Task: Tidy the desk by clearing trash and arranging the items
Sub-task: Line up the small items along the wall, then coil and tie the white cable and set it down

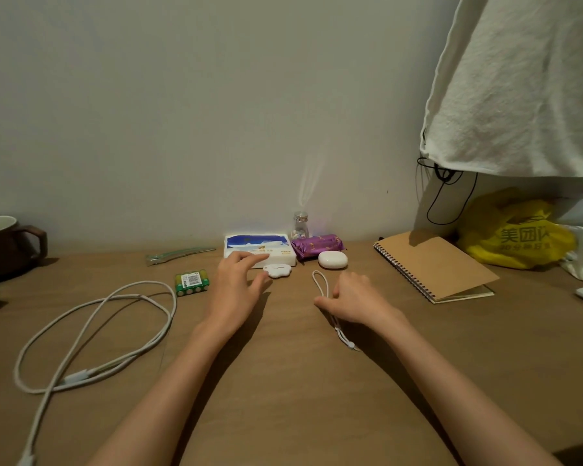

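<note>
Head view: the white strap (318, 280) lies on the bench (283, 391), its loop just beyond the right hand (357, 299) and its tail emerging on the near side of the wrist. The right fingers are curled down over the cord with the thumb laid against it. Whether the cord is actually pinched or only covered cannot be told. The strap is judged to be the item being gathered, since it lies loose in the working space.

The left hand (234, 287) is held wide, its fingers (253, 257) straight and spread. The index finger reaches over the front edge of the tissue pack (260, 243) and nothing is held. Just right of the left thumb a small white cloud-shaped piece (277, 271) is seen, touching or nearly touching the pack. It is probably the next thing to be taken.

Beyond both hands, a purple packet (318, 245), a white oval case (333, 259) and a small glass bottle (300, 225) are grouped against the wall, seemingly already arranged. Left of the left fingers a pack of batteries (192, 282) and, farther out, a loosely looped cable (95, 331) are left unsorted. Well to the right of the right fingers a spiral notebook (435, 264) and a yellow bag (515, 230) are seen.
</note>
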The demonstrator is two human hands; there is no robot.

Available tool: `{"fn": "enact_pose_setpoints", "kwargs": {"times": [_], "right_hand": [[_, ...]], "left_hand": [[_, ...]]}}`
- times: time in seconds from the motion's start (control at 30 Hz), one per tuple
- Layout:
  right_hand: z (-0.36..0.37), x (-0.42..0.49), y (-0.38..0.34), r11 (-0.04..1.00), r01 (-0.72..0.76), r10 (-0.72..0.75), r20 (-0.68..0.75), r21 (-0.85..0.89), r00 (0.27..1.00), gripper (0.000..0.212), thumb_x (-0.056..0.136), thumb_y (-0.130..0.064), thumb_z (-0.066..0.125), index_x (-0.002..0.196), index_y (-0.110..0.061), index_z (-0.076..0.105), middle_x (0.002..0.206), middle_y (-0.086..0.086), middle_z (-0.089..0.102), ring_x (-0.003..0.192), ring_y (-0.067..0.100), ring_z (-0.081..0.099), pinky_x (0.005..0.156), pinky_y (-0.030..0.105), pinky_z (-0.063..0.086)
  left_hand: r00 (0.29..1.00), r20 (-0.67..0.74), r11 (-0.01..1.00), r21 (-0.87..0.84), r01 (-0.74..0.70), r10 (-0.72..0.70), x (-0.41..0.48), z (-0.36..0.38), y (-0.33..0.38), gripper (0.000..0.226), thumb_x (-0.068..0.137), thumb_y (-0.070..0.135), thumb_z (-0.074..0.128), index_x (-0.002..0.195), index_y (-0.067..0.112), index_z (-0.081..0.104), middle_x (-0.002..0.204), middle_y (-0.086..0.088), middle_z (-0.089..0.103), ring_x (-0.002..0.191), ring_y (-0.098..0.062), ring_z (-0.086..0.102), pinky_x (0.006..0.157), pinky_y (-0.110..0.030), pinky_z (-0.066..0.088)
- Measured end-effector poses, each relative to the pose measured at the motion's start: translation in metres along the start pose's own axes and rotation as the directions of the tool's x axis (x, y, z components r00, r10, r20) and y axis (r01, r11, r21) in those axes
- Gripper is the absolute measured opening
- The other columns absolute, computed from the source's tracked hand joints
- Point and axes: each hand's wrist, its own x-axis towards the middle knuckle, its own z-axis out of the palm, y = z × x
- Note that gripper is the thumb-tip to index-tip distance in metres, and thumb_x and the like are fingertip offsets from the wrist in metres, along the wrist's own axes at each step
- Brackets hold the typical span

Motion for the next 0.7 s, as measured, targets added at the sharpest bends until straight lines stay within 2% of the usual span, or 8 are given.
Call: {"fn": "enact_pose_setpoints", "kwargs": {"times": [0.13,0.2,0.27,0.33,0.4,0.47,0.57,0.7], "right_hand": [[0.008,-0.007,-0.006,0.998,-0.022,0.021,0.015,0.055,1.000,0.043,0.090,-0.040,0.053,0.056,-0.021,0.035,0.061,0.001,0.035,0.074,0.025,0.042,0.069,0.039,0.048],[0.010,-0.013,-0.011,0.998,-0.026,0.027,-0.016,0.050,1.000,0.037,0.091,-0.028,0.048,0.058,-0.021,0.033,0.069,0.005,0.041,0.075,0.027,0.043,0.068,0.042,0.044],[0.010,-0.021,-0.018,0.999,-0.013,0.015,-0.041,0.047,0.999,0.034,0.091,-0.023,0.044,0.059,-0.018,0.034,0.074,0.008,0.043,0.076,0.030,0.045,0.064,0.038,0.036],[0.012,-0.028,-0.026,0.996,0.034,-0.032,-0.038,0.077,0.999,0.028,0.091,-0.024,0.044,0.064,-0.014,0.047,0.076,0.007,0.053,0.080,0.032,0.054,0.066,0.038,0.040],[0.014,-0.037,-0.035,0.988,0.089,-0.087,-0.027,0.127,0.996,0.022,0.092,-0.026,0.046,0.080,-0.012,0.056,0.088,0.007,0.060,0.087,0.028,0.057,0.075,0.041,0.047],[0.017,-0.045,-0.045,0.977,0.139,-0.133,-0.048,0.160,0.990,0.014,0.092,-0.028,0.049,0.085,-0.016,0.054,0.096,0.005,0.059,0.092,0.024,0.055,0.081,0.042,0.047],[0.020,-0.057,-0.061,0.960,0.215,-0.188,-0.162,0.177,0.969,0.008,0.088,-0.025,0.058,0.089,-0.019,0.053,0.098,0.000,0.054,0.096,0.021,0.050,0.083,0.037,0.044],[0.020,-0.072,-0.090,0.908,0.360,-0.299,-0.271,0.214,0.915,0.010,0.088,-0.025,0.061,0.095,-0.022,0.054,0.097,-0.004,0.050,0.099,0.018,0.047,0.084,0.034,0.040]], "left_hand": [[0.998,0.060,0.999,0.027,-0.030,0.028,-0.021,-0.027,0.013,0.039,0.090,0.028,0.061,0.129,0.027,0.056,0.121,0.003,0.058,0.114,-0.014,0.049,0.090,-0.025,0.039],[0.995,0.091,0.998,0.051,-0.039,0.034,-0.034,-0.045,0.017,0.041,0.090,0.028,0.060,0.131,0.029,0.053,0.120,0.005,0.058,0.112,-0.014,0.050,0.094,-0.031,0.043],[0.995,0.094,0.994,0.098,-0.045,0.036,-0.045,-0.066,0.016,0.042,0.090,0.030,0.059,0.132,0.030,0.052,0.117,0.005,0.059,0.110,-0.014,0.051,0.093,-0.036,0.046],[0.997,0.080,0.988,0.151,-0.023,0.011,-0.057,-0.090,0.010,0.044,0.090,0.031,0.058,0.133,0.031,0.050,0.113,0.005,0.060,0.108,-0.014,0.052,0.093,-0.038,0.046],[0.996,0.068,0.974,0.221,0.044,-0.061,-0.070,-0.117,-0.001,0.045,0.089,0.033,0.058,0.133,0.030,0.049,0.110,0.004,0.059,0.107,-0.015,0.051,0.092,-0.038,0.046],[0.985,0.046,0.946,0.290,0.146,-0.167,-0.084,-0.143,-0.014,0.044,0.088,0.037,0.058,0.130,0.024,0.050,0.108,0.000,0.057,0.106,-0.019,0.050,0.091,-0.039,0.046],[0.934,0.016,0.861,0.394,0.321,-0.356,-0.108,-0.177,-0.036,0.050,0.085,0.046,0.060,0.124,0.016,0.049,0.112,-0.005,0.053,0.107,-0.021,0.047,0.090,-0.036,0.045],[0.862,0.061,0.792,0.431,0.431,-0.502,-0.138,-0.208,-0.052,0.053,0.077,0.059,0.062,0.106,0.017,0.049,0.100,0.001,0.047,0.096,-0.015,0.045,0.077,-0.028,0.043]]}}
